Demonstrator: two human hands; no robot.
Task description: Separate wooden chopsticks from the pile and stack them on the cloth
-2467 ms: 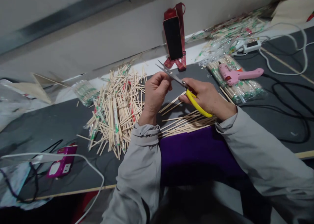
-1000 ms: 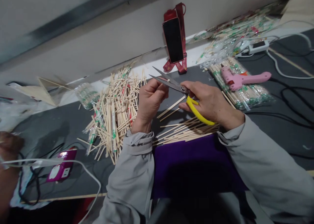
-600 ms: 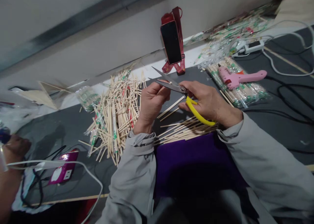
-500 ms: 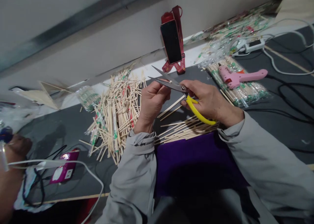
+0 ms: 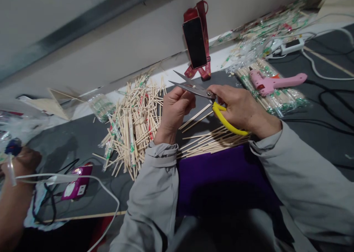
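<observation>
My right hand [image 5: 239, 106] grips scissors [image 5: 193, 90] with yellow handles. Their blades are parted and point left, over my left hand [image 5: 178, 110]. The fingers of that hand are pinched closed just by the blades, on a thin wooden stick [image 5: 194, 86]. Only its pale end shows between the blades; my fingers hide the rest. Below my hands, several loose wooden sticks [image 5: 203, 144] lie along the edge of a purple cloth [image 5: 210, 171]. A large heap of chopsticks [image 5: 135, 130], some in clear and green wrappers, lies left of my left hand.
A pink glue gun [image 5: 272, 83] rests on packs of wrapped chopsticks [image 5: 289, 101] at the right. Behind my hands a phone [image 5: 195, 42] leans on a red bottle [image 5: 190, 13]. On the left are a magenta box [image 5: 77, 182], cables and another person's hand [image 5: 29, 158].
The view has shifted slightly, so everything sits a little higher and further right. Both hands keep nearly the same pose, with the scissors still parted beside my left fingers.
</observation>
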